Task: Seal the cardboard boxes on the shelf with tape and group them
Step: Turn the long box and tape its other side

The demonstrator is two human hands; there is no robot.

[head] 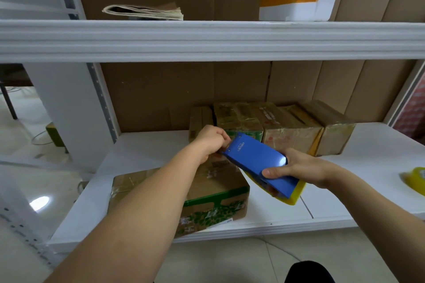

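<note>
- Our right hand (pixel 299 167) grips the blue tape dispenser (pixel 257 163) above the front box (pixel 213 190).
- Our left hand (pixel 210 142) pinches at the dispenser's front end, fingers curled.
- Taped boxes (pixel 276 126) stand behind.

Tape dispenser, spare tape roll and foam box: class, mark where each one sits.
Tape dispenser (pixel 255 156), head view, on its blue top face.
Tape roll (pixel 415 178), head view, on its yellow side.
Foam box (pixel 296 10), head view, on its white front.
</note>
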